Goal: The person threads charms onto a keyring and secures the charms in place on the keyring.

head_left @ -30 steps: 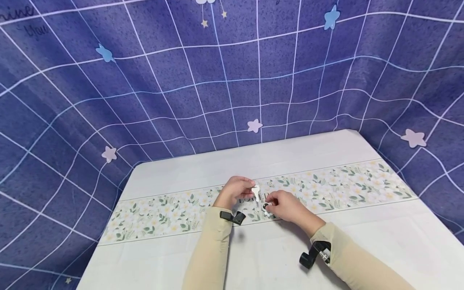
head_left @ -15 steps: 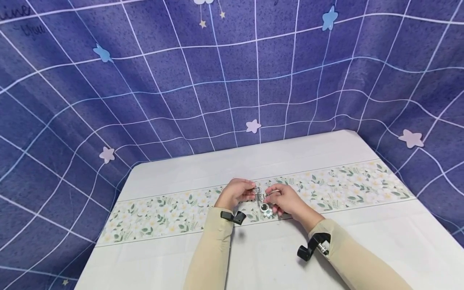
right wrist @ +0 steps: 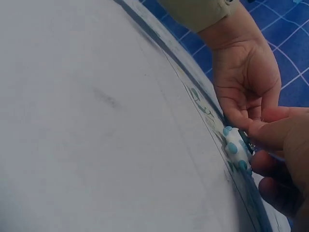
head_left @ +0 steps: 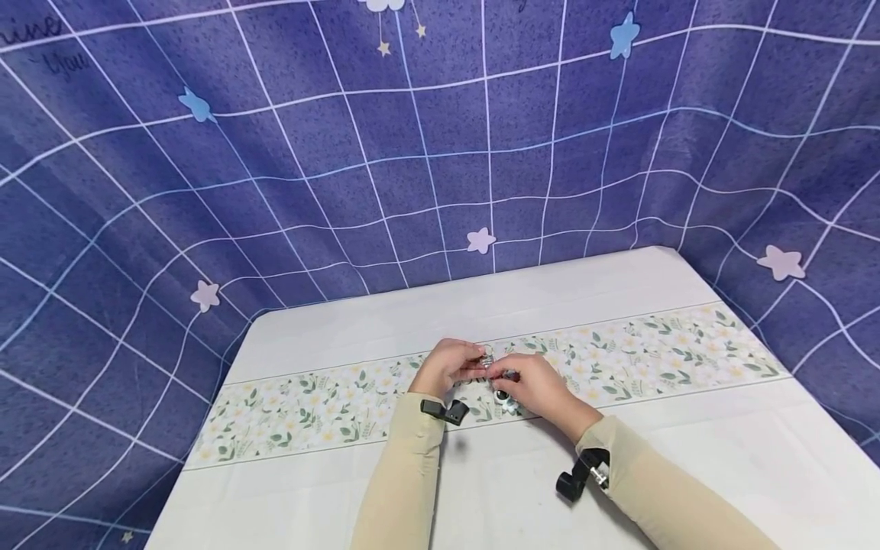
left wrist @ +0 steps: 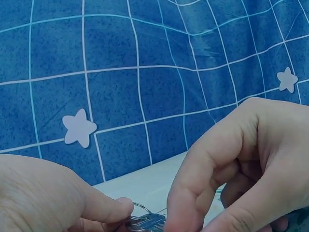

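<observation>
Over the table's floral band, my left hand (head_left: 447, 367) pinches a metal key ring (left wrist: 143, 207) between thumb and fingers. A silver key (left wrist: 148, 222) lies against the ring at those fingertips; its lower part is cut off in the left wrist view. My right hand (head_left: 541, 386) meets the left one, and its thumb and forefinger pinch at the key, partly hiding it. Below the right fingers hangs a small white astronaut-like charm (head_left: 507, 405) with a dark round visor. In the right wrist view the charm (right wrist: 236, 149) shows light-blue spots, close to the right fingers.
A white table (head_left: 323, 328) with a flower-printed strip (head_left: 309, 409) across it lies under both hands. Behind and at the sides hangs a blue grid-patterned curtain (head_left: 344, 191) with stars. Black wrist mounts (head_left: 445, 412) sit on both forearms.
The right hand first holds the charm, then releases it and moves up and left to the keys. The keys have turned in the left hand, which stays almost in place.
</observation>
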